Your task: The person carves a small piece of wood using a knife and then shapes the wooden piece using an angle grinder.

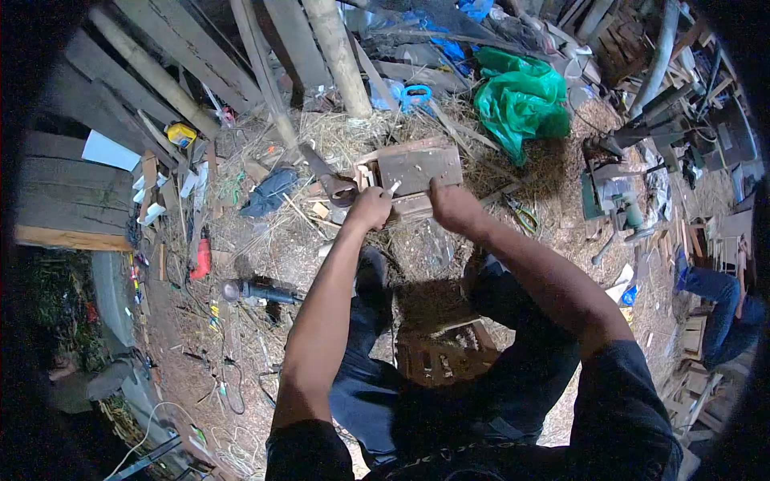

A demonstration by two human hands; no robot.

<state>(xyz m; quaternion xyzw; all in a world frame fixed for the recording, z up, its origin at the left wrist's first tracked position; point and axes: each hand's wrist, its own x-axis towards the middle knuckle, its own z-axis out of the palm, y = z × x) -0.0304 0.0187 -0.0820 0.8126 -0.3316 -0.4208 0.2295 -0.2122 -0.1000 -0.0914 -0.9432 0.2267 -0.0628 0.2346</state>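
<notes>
Wood shavings (257, 232) and straw litter the floor (172, 321), and on it, in front of the seated person's legs (361, 361), lies a shallow wooden box (421, 167) with a flat grey-brown board on top. At its left end is a narrow opening with pale wood pieces (365, 175) in it. The left hand (371, 208) is closed, fingers curled, at the box's near left corner; a small white piece (395, 187) shows beside its fingertips, but whether the hand grips it is too small to tell. The right hand (455, 207) is closed in a fist by the box's near right corner; whether anything is inside it cannot be told.

Just left of the box is a handsaw (340, 191), its looped handle toward the person and its dark blade angled away. Farther left lie a dark blue cloth (271, 192), a red power tool (200, 256) and, nearer the person, a dark cylindrical tool (263, 291). Pliers (525, 218) with yellow-marked handles lie right of the right hand. A crumpled green plastic bag (523, 96) sits beyond the box to the right, and a blue handle (415, 98) lies beyond its far side.
</notes>
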